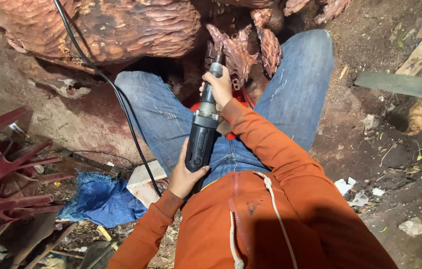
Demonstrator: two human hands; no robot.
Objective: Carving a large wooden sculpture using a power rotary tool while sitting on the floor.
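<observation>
Your orange hoodie point(270, 219) fills the bottom of the view, its white drawstring hanging loose, and your jeans point(166, 119) spread either side of the work. Going from the left: broken red chairs point(7, 169) are piled at the edge, then a blue rag point(99, 199) and a pale board point(144, 179) lie just beside your left knee. A black cord point(121, 104) runs down from the top, over your left thigh and past that board.

Your left hand point(185, 174) is wrapped around the rear of the grinder point(203, 129), palm under the black body, fingers curled shut on it. Your right hand point(218, 87) is clamped around the slim neck near the tip. The grinder lies between your thighs, pointing away from you, its tip at the reddish carving point(241, 50), against the leaf-like fins. Whether the bit touches wood I cannot tell; it is hidden in shadow.

To the right lie bare dirt, paper scraps point(358, 194) and a grey plank point(405, 84).

Risks, as I judge them: the cord crosses your leg close to the tool, so a pull could jerk your aim or snag. The drawstring dangles near the body. If the bit catches a thin fin, it may kick toward your thighs or chip the carving.
</observation>
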